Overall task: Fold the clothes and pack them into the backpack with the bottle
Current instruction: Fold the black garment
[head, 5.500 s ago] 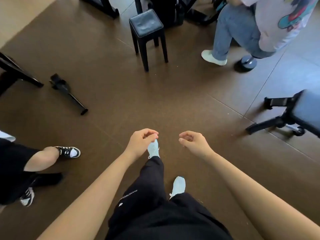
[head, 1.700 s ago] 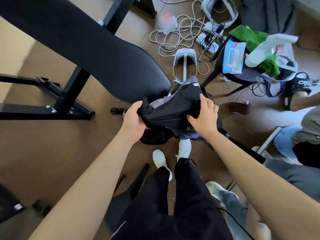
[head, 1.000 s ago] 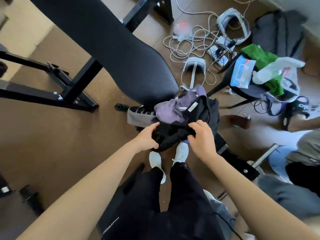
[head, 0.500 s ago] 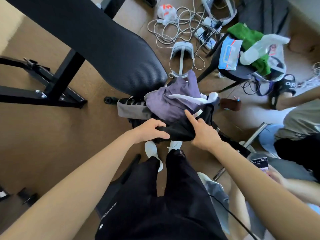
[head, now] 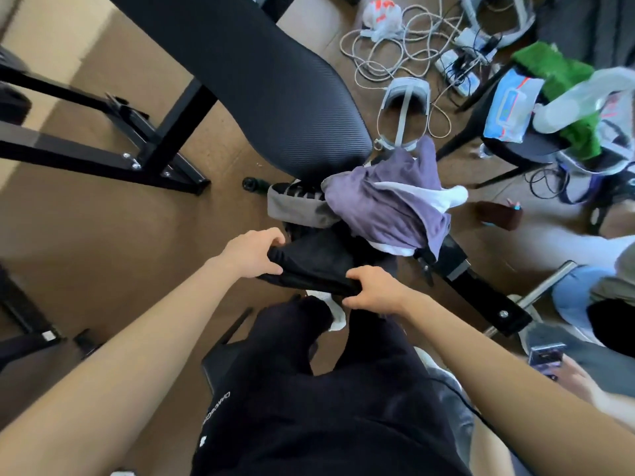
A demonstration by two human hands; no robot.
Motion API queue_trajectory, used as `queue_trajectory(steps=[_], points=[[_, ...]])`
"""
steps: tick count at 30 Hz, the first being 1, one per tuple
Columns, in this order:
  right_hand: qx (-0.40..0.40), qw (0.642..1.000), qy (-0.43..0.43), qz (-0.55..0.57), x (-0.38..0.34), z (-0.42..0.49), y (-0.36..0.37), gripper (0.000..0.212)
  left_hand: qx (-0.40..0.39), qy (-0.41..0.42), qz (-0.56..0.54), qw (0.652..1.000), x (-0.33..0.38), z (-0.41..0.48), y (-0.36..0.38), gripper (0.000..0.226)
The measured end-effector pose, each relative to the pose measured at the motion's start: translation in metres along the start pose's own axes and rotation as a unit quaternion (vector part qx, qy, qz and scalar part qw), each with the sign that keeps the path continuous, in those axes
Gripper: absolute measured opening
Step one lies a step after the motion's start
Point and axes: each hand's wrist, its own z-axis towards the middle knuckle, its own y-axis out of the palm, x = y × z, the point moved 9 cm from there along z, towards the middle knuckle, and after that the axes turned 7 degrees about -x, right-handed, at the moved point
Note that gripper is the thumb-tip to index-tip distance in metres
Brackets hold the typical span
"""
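Both hands are on the black garment [head: 316, 266], low in front of the person's legs. The left hand [head: 252, 254] grips its left end, fingers curled over the top edge and thumb tucked under. The right hand [head: 374, 290] grips the near edge, fingers wrapped round the cloth and closed tight on it. The garment hangs bunched between the two sets of fingers.

Just beyond the fingertips, up and to the right, a purple garment [head: 388, 204] lies heaped with a white cloth [head: 443, 197] poking out on its far side. A grey item [head: 295, 209] sits touching its left side, straight ahead of the left fingers; I cannot tell what it is. The padded end of a black bench [head: 261, 73] hangs over that pile.

Well past the right fingers, far to the right, a stool [head: 525, 149] carries a wipes pack [head: 508, 108], a green cloth [head: 556, 73] and the bottle [head: 577, 104], which lies on its side on the green cloth. Further off, a headset [head: 405, 108] rests among cables [head: 388, 53] on the floor.
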Motion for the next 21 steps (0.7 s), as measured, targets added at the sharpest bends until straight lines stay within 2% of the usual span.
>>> queue_trajectory(steps=[2, 4, 6, 9, 12, 15, 16, 19, 21], points=[[0.002, 1.000, -0.007, 0.021, -0.014, 0.014, 0.007, 0.027, 0.032, -0.042, 0.023, 0.998, -0.028, -0.005, -0.010, 0.049], [0.002, 1.000, 0.000, 0.031, -0.024, 0.031, 0.014, 0.031, 0.068, -0.069, 0.060, 0.993, -0.052, -0.014, -0.020, 0.028], [-0.009, 0.998, 0.019, 0.057, -0.034, 0.046, 0.024, 0.036, 0.154, -0.073, 0.056, 0.984, -0.072, -0.026, -0.037, 0.018], [-0.030, 0.996, 0.039, 0.072, -0.044, 0.071, 0.039, 0.041, 0.322, -0.093, -0.105, 0.936, -0.120, -0.046, -0.059, 0.022], [-0.013, 0.998, 0.046, 0.042, -0.063, 0.106, 0.046, 0.045, 0.410, -0.109, -0.250, 0.870, -0.177, -0.048, -0.064, 0.033], [0.030, 0.997, 0.065, -0.001, -0.078, 0.143, 0.050, 0.030, 0.427, -0.110, -0.406, 0.800, -0.237, -0.028, -0.063, 0.030], [0.054, 0.995, 0.080, -0.006, -0.081, 0.154, 0.051, 0.028, 0.416, -0.098, -0.438, 0.791, -0.255, -0.015, -0.064, 0.027], [0.145, 0.983, 0.117, -0.010, -0.096, 0.183, 0.057, 0.016, 0.387, -0.072, -0.452, 0.801, -0.303, 0.017, -0.074, 0.025], [0.193, 0.972, 0.118, 0.066, -0.110, 0.204, 0.067, 0.031, 0.377, -0.059, -0.476, 0.792, -0.335, 0.032, -0.078, 0.031]])
